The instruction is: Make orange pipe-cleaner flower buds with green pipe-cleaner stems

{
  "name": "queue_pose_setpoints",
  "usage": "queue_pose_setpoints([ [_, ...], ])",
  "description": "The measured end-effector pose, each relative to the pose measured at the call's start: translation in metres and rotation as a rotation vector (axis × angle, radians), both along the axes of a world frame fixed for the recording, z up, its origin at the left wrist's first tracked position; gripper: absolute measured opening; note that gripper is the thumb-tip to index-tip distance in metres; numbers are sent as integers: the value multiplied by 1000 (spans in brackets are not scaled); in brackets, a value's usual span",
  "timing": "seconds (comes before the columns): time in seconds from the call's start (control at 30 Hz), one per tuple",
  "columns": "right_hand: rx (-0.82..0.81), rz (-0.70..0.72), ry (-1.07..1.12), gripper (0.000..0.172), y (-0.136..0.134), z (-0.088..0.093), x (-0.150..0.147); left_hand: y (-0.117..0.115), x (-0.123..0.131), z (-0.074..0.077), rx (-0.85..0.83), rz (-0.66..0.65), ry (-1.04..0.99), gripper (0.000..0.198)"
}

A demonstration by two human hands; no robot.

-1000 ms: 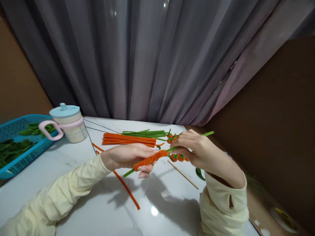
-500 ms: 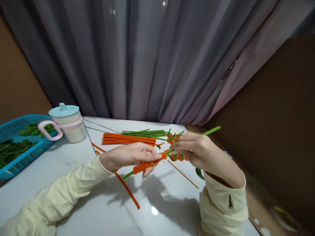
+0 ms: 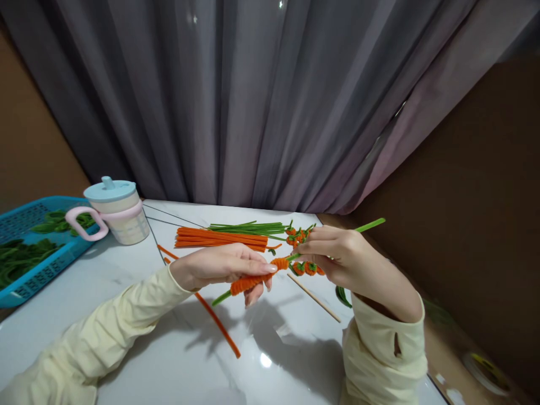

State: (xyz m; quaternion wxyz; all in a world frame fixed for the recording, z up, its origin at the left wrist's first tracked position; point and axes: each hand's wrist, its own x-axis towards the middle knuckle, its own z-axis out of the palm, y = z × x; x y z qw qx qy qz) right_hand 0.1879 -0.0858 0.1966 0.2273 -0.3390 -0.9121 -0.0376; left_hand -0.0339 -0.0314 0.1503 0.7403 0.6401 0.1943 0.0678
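An orange coil of pipe cleaner [image 3: 248, 283] is wound around a green pipe cleaner [image 3: 371, 225] whose ends stick out at both sides. My left hand [image 3: 236, 264] pinches the coil between thumb and fingers. Gripping the green stem just beyond the coil's right end is my right hand [image 3: 331, 250], with its fingertips partly hidden. Behind the hands lie a bundle of orange pipe cleaners [image 3: 219, 238] and a bundle of green pipe cleaners [image 3: 248, 228]. Small orange-and-green pieces [image 3: 310, 268] sit close to my right hand.
Left on the white table [image 3: 177, 360] stands a lidded cup [image 3: 122, 214] beside a blue basket [image 3: 54, 270] of green leafy pieces. A thin wooden stick [image 3: 314, 298] and a loose orange pipe cleaner [image 3: 219, 326] lie near the hands. A grey curtain [image 3: 244, 101] hangs behind.
My right hand and the green stem have shifted slightly right. The coil has moved a little right too, and its right end sits farther past my left thumb.
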Motion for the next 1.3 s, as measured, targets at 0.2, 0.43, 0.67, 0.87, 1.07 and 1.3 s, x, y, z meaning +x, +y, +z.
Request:
queue_pose_setpoints([
  [0.2, -15, 4, -2, 29, 0, 0, -1, -2, 0, 2, 21, 14, 26, 29],
  [0.43, 0, 21, -2, 29, 2, -3, -2, -1, 4, -1, 23, -43, -90, 40],
  [0.67, -2, 26, -44, 24, 4, -7, -8, -9, 6, -2, -236, 42, -79, 36],
  [0.87, -38, 1, -52, 22, 4, -8, -10, -12, 5, 1, -273, 63, -62, 36],
  [1.07, -19, -23, -72, 27, -6, -4, -13, -10, 5, -1, -148, 60, -144, 33],
  [1.3, -47, -41, -115, 26, -21, 1, -17, -14, 3, 3, -128, 70, -109, 40],
])
